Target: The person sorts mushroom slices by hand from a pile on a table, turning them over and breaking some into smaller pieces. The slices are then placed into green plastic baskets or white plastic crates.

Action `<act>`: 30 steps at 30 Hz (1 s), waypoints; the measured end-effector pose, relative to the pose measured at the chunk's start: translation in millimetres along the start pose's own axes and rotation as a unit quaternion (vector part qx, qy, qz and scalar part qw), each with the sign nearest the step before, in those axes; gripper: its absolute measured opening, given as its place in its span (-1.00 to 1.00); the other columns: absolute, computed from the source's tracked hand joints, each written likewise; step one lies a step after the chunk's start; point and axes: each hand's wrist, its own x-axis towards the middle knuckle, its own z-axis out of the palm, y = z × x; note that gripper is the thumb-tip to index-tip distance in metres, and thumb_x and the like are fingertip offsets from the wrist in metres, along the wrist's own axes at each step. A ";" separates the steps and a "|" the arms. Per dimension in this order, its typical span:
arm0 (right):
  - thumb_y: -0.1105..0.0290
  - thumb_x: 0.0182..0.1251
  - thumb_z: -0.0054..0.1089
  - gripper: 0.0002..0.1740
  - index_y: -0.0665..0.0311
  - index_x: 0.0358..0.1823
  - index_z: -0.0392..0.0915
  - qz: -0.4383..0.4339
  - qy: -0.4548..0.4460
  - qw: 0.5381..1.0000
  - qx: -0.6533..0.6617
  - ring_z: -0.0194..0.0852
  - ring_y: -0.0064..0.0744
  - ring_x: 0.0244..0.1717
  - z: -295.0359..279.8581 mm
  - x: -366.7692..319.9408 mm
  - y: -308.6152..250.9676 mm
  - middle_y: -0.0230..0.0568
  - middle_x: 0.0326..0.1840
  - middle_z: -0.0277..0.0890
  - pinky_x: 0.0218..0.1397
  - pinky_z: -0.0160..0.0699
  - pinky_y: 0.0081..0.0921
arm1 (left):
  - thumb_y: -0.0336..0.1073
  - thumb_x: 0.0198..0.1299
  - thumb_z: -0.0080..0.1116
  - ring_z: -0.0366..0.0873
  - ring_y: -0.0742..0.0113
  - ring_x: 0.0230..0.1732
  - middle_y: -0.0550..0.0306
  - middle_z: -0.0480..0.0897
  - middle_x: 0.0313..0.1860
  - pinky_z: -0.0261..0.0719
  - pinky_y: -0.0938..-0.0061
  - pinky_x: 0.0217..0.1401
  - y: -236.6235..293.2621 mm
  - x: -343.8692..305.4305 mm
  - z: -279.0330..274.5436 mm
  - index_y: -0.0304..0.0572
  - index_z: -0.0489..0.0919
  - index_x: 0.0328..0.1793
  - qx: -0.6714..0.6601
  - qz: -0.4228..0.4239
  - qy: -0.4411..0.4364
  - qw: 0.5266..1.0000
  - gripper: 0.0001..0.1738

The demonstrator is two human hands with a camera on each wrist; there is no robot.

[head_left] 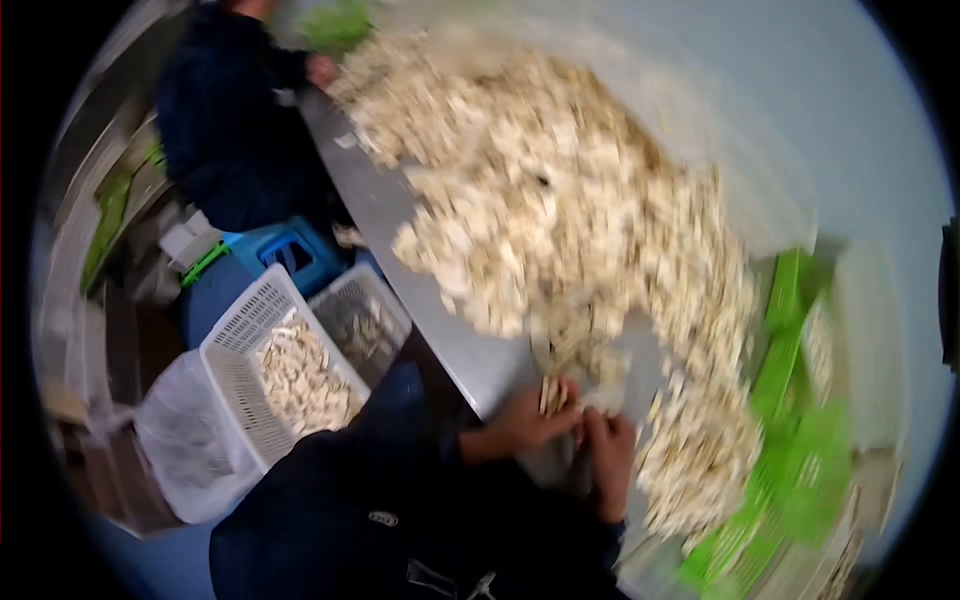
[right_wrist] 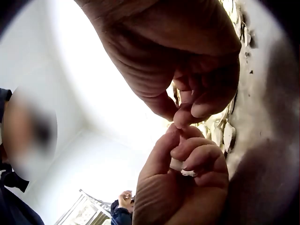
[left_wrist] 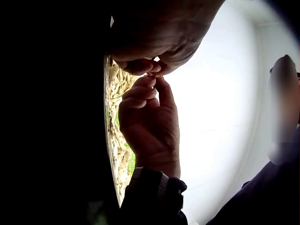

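Note:
My left hand (head_left: 525, 422) is curled round a few pale slices (head_left: 552, 396) at the near edge of the metal table. In the right wrist view, a white slice (right_wrist: 180, 166) shows inside its bent fingers. My right hand (head_left: 608, 455) is close beside it, thumb and forefinger pinched together. In both wrist views the fingertips of the two hands meet, and the small piece pinched there is mostly hidden by them. Beyond the hands lies a large heap of cream-coloured dried slices (head_left: 560, 180), with a smaller pile (head_left: 700, 450) on the right.
A white perforated basket (head_left: 235, 330) partly filled with slices stands at left, beside a greyish bin (head_left: 385, 295). Green baskets (head_left: 780, 370) line the right side. Another person in dark clothes (head_left: 215, 120) stands at the far left of the metal table (head_left: 440, 335).

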 end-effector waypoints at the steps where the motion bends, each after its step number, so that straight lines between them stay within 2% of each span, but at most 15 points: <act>1: 0.29 0.33 0.19 -0.73 0.39 -0.38 0.59 0.037 0.032 0.998 0.032 0.40 -0.62 -0.55 1.9 0.8 4.6 -0.35 -0.58 0.52 -0.48 0.33 -0.63 | -0.36 0.24 0.25 0.47 0.49 -0.18 0.28 0.49 -0.26 0.46 0.53 -0.09 -9.6 1.4 -5.1 -0.15 0.46 0.05 0.065 -0.010 0.000 0.998 -0.71; 2: 0.29 0.33 0.19 -0.74 0.39 -0.34 0.61 0.067 0.013 0.997 0.019 0.44 -0.63 -0.52 0.9 3.4 0.1 -0.35 -0.55 0.55 -0.45 0.38 -0.64 | -0.36 0.20 0.30 0.45 0.48 -0.19 0.27 0.48 -0.22 0.45 0.54 -0.10 -1.7 2.5 -0.1 -0.13 0.44 0.06 0.029 -0.008 0.038 0.999 -0.65; 3: 0.31 0.34 0.17 -0.76 0.38 -0.32 0.62 0.096 0.010 0.994 0.052 0.45 -0.64 -0.51 -1.5 -1.2 -0.1 -0.35 -0.50 0.58 -0.44 0.38 -0.64 | -0.40 0.21 0.27 0.45 0.49 -0.18 0.25 0.48 -0.18 0.45 0.57 -0.11 -11.0 -1.7 -1.9 -0.14 0.42 0.09 0.033 -0.014 0.023 0.999 -0.64; 4: 0.31 0.37 0.16 -0.77 0.37 -0.30 0.62 0.056 0.004 0.998 0.020 0.45 -0.66 -0.52 -3.7 -2.1 -8.0 -0.36 -0.48 0.59 -0.43 0.38 -0.68 | -0.45 0.22 0.23 0.45 0.51 -0.17 0.24 0.49 -0.17 0.46 0.59 -0.11 -4.2 1.0 4.8 -0.17 0.41 0.10 -0.043 -0.022 0.027 0.998 -0.65; 5: 0.31 0.39 0.16 -0.77 0.37 -0.26 0.62 0.059 -0.034 0.986 0.153 0.45 -0.68 -0.51 -2.4 4.0 5.4 -0.39 -0.48 0.59 -0.42 0.37 -0.71 | -0.50 0.23 0.20 0.45 0.53 -0.16 0.23 0.50 -0.17 0.46 0.61 -0.10 1.8 2.2 12.1 -0.20 0.40 0.10 -0.119 -0.030 0.033 0.992 -0.66; 6: 0.29 0.41 0.17 -0.75 0.37 -0.24 0.62 0.085 -0.026 0.986 0.142 0.44 -0.70 -0.50 -5.1 1.0 11.7 -0.39 -0.47 0.59 -0.43 0.36 -0.72 | -0.52 0.23 0.19 0.46 0.54 -0.15 0.22 0.51 -0.15 0.46 0.62 -0.08 0.9 0.2 13.7 -0.23 0.40 0.12 -0.139 -0.029 0.031 0.989 -0.64; 9: 0.27 0.45 0.12 -0.74 0.35 -0.24 0.62 0.102 -0.011 0.981 0.162 0.42 -0.72 -0.51 -4.0 -0.9 4.7 -0.40 -0.45 0.59 -0.42 0.36 -0.75 | -0.61 0.24 0.10 0.55 0.53 -0.27 0.20 0.55 -0.29 0.53 0.59 -0.23 0.1 1.4 11.4 -0.28 0.37 0.10 -0.073 -0.017 0.030 0.997 -0.67; 11: 0.26 0.46 0.11 -0.73 0.34 -0.24 0.62 0.090 -0.012 0.980 0.179 0.42 -0.72 -0.51 -6.3 2.1 8.6 -0.41 -0.44 0.59 -0.43 0.36 -0.75 | -0.58 0.22 0.16 0.48 0.61 -0.27 0.26 0.52 -0.28 0.45 0.65 -0.22 -1.3 3.7 12.7 -0.25 0.41 0.04 -0.086 -0.035 0.033 0.995 -0.71; 16: 0.25 0.48 0.08 -0.72 0.32 -0.25 0.61 0.117 -0.005 0.979 0.169 0.42 -0.72 -0.50 -9.4 2.6 8.5 -0.41 -0.44 0.58 -0.42 0.35 -0.74 | -0.54 0.23 0.17 0.41 0.64 -0.31 0.29 0.49 -0.30 0.38 0.68 -0.26 1.3 8.5 11.6 -0.24 0.44 0.00 -0.090 -0.039 0.031 0.995 -0.75; 19: 0.24 0.48 0.08 -0.72 0.31 -0.25 0.61 0.093 -0.014 0.981 0.173 0.42 -0.72 -0.49 -8.1 1.1 9.0 -0.42 -0.44 0.58 -0.41 0.36 -0.74 | -0.53 0.24 0.17 0.39 0.64 -0.31 0.29 0.49 -0.30 0.37 0.68 -0.25 -3.4 7.3 9.7 -0.24 0.44 0.00 -0.104 -0.058 0.052 0.991 -0.76; 22: 0.24 0.47 0.10 -0.73 0.31 -0.23 0.61 0.099 -0.019 0.980 0.172 0.43 -0.72 -0.49 -8.6 0.9 10.0 -0.42 -0.44 0.57 -0.40 0.36 -0.73 | -0.51 0.29 0.10 0.37 0.60 -0.32 0.22 0.51 -0.20 0.36 0.68 -0.30 -11.7 5.1 4.2 -0.19 0.35 0.20 -0.072 -0.033 0.013 0.997 -0.63; 25: 0.26 0.46 0.13 -0.75 0.32 -0.22 0.60 0.086 -0.021 0.983 0.159 0.43 -0.71 -0.48 -8.2 1.7 14.8 -0.42 -0.43 0.57 -0.39 0.36 -0.74 | -0.51 0.29 0.10 0.38 0.60 -0.31 0.21 0.51 -0.18 0.36 0.67 -0.29 -12.6 4.0 4.3 -0.19 0.34 0.21 -0.068 0.000 0.008 0.998 -0.62; 28: 0.27 0.43 0.17 -0.76 0.33 -0.22 0.59 0.059 -0.049 0.986 0.146 0.43 -0.72 -0.46 -8.5 3.0 20.3 -0.43 -0.43 0.56 -0.38 0.37 -0.74 | -0.54 0.26 0.13 0.41 0.62 -0.31 0.25 0.50 -0.29 0.39 0.65 -0.27 -4.3 5.0 13.8 -0.25 0.41 0.09 -0.077 0.007 0.049 0.996 -0.71; 30: 0.28 0.43 0.17 -0.77 0.34 -0.23 0.58 0.059 -0.056 0.986 0.144 0.43 -0.71 -0.46 -8.9 3.4 19.4 -0.43 -0.42 0.56 -0.38 0.39 -0.72 | -0.55 0.27 0.12 0.43 0.60 -0.31 0.23 0.51 -0.28 0.41 0.64 -0.26 -9.1 4.0 10.4 -0.26 0.39 0.13 -0.067 0.012 0.031 0.997 -0.68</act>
